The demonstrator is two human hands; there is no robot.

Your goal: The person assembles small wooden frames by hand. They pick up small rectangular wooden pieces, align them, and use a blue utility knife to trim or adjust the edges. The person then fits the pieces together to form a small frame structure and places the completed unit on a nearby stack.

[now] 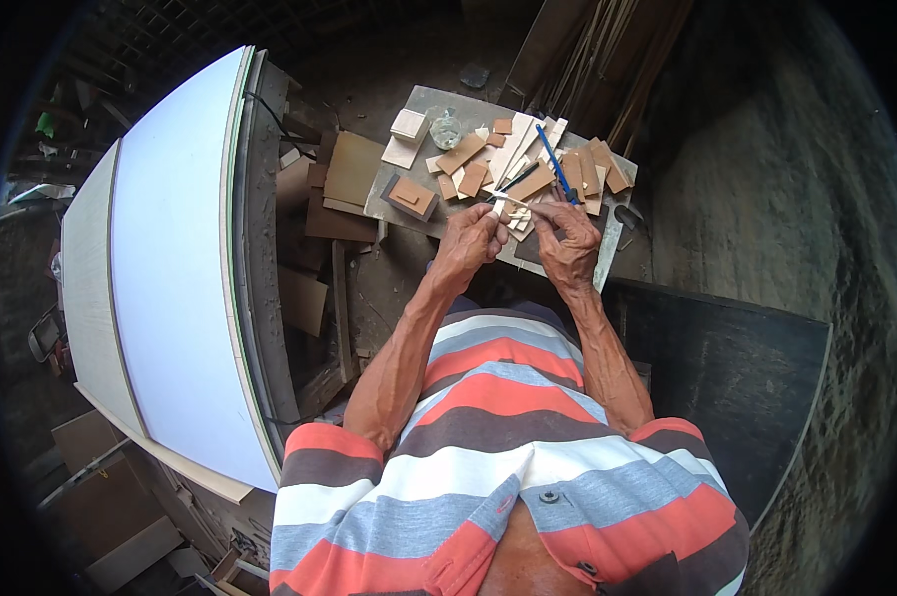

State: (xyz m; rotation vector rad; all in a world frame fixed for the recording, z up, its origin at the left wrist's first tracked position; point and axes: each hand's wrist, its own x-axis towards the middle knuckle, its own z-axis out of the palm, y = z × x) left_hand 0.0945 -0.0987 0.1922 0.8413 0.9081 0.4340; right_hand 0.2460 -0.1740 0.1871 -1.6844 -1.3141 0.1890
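A striped shirt is filling the nearest part of the view, and two bare forearms are reaching from it over the near edge of the surface. The left hand is nearly closed, its thumb and fingers pinching one pale wooden strip. The right hand is curling half closed just beside it, thumb and forefinger coming near together at a thin sliver; whether they are gripping it, I cannot tell. The strip is small, narrow and light-coloured, standing up from the left fingertips above the near half of the surface.

Beyond the hands, one blue stick and one dark thin tool are lying slantwise across many tan and pale wooden pieces, overlapping too much for counting. Near the left edge, one dark block is carrying one tan piece. Toward the far left corner, two pale blocks are resting one upon the other, and one cloudy glass jar is standing just beside them, near the far edge.
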